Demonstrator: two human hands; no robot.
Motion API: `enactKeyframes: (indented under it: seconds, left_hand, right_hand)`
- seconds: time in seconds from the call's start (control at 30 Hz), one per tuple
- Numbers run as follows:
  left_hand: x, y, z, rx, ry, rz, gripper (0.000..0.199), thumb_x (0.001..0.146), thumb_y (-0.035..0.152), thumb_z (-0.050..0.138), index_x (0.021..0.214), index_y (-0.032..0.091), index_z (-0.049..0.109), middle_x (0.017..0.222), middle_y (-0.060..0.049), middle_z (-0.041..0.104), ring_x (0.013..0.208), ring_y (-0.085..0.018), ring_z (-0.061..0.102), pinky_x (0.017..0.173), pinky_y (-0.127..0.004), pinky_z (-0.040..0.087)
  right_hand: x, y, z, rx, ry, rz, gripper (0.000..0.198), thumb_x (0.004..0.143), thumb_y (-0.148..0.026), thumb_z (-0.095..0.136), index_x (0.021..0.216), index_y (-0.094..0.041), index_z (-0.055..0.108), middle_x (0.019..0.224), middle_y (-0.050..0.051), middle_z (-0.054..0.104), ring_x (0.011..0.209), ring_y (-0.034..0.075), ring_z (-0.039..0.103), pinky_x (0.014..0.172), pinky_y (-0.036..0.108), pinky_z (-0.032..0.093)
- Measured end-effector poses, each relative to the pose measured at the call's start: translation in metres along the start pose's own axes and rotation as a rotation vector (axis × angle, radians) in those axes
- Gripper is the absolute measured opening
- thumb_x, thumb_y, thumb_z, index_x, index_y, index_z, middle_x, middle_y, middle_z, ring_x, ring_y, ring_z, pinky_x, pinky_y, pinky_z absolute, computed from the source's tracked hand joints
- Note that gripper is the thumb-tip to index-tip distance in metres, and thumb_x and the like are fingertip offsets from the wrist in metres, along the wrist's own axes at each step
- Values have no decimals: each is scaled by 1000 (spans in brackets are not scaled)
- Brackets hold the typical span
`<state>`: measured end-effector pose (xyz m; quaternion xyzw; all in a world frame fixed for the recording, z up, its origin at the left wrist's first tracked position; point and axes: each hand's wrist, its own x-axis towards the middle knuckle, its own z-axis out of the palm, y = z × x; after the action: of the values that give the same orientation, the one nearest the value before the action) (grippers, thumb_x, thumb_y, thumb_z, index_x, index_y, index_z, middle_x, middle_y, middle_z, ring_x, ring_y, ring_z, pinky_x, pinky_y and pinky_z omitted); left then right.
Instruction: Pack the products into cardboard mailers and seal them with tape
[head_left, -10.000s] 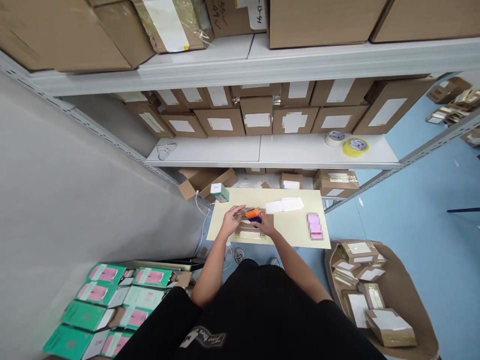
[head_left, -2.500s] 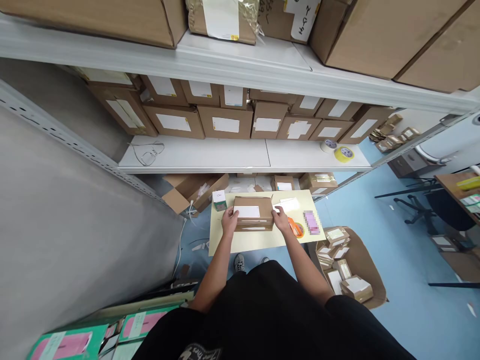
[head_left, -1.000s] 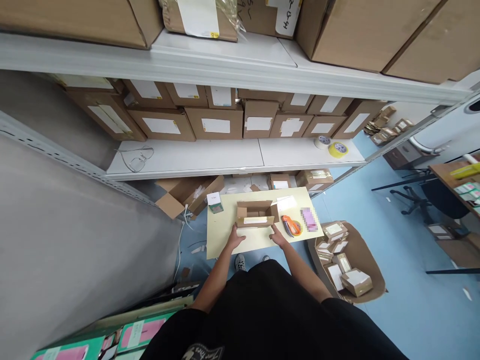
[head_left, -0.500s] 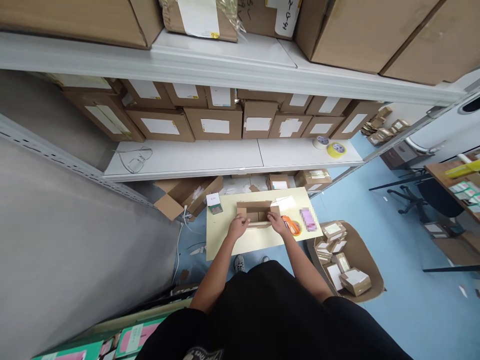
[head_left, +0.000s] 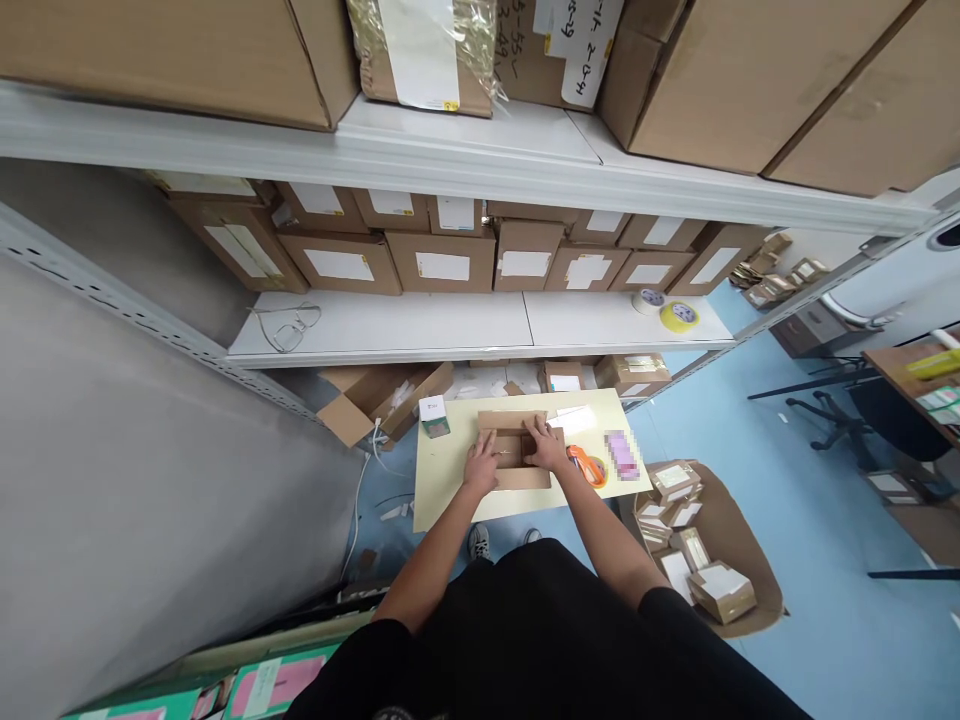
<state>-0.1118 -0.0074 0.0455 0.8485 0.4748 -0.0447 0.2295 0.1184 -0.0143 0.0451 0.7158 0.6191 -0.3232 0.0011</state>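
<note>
An opened cardboard box (head_left: 514, 478) lies on the pale yellow tabletop (head_left: 450, 505), its long flaps folded out to front and back. My left hand (head_left: 481, 464) rests on the box's left end, fingers stretched forward. Across from it, my right hand (head_left: 543, 444) lies on the right end, with its fingers spread over the flap and rim. Neither hand shows anything grasped. To the left stands a small white and green box (head_left: 433, 416). Close by my right wrist lie an orange tape dispenser (head_left: 586, 465) and white paper sheets (head_left: 573, 419).
A shelf (head_left: 442, 325) with labelled cartons (head_left: 444, 262) and tape rolls (head_left: 679, 317) runs behind the table. On the floor to the right, a large open carton (head_left: 750, 560) holds several small parcels. Another open carton (head_left: 360, 395) sits at the left, beside a white cable (head_left: 358, 510).
The box's front flap has folded outward toward me. My hands have shifted from pinching its near edge to lying over its two ends. The whole view has moved slightly.
</note>
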Motion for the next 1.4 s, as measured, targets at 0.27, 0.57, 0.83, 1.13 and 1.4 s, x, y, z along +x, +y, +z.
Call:
enactKeyframes:
  seconds: [0.27, 0.57, 0.83, 1.13, 1.4]
  left_hand:
    - [-18, -22, 3, 13, 210, -225, 94, 72, 48, 89, 154, 18, 52, 178, -15, 5, 162, -45, 5, 125, -55, 30]
    - [-13, -28, 31, -10, 183, -390, 112, 77, 55, 83, 167, 18, 29, 178, -16, -1, 162, -46, -7, 128, -61, 18]
    - [-8, -22, 50, -135, 28, -377, 97, 84, 34, 79, 167, 29, 28, 174, -18, 24, 146, -38, 49, 113, -42, 46]
    - [-26, 15, 29, -107, 93, -494, 18, 91, 26, 71, 107, 21, 77, 170, -10, 37, 145, -31, 52, 117, -41, 44]
    - [-97, 69, 44, -148, 454, -570, 14, 89, 22, 67, 98, 20, 77, 171, -10, 35, 159, -34, 29, 125, -52, 38]
  right_hand:
    - [19, -1, 9, -137, -212, 47, 160, 50, -47, 101, 169, -37, -6, 176, 14, -19, 160, 44, -18, 124, 67, 7]
    - [18, -7, 25, -183, -146, 97, 157, 55, -47, 99, 168, -38, -10, 177, 14, -15, 161, 44, -16, 124, 65, 10]
    - [13, 4, 28, -178, -130, 25, 150, 60, -49, 96, 169, -36, -6, 177, 11, -13, 161, 42, -17, 125, 60, 9]
    - [-1, 13, 6, -22, -89, -111, 122, 74, -49, 84, 170, -31, 11, 178, 13, 4, 163, 42, -2, 126, 60, 14]
    - [-28, 8, -3, 227, 211, -526, 81, 84, -38, 74, 158, -22, 46, 172, 13, 31, 162, 36, 21, 128, 55, 29]
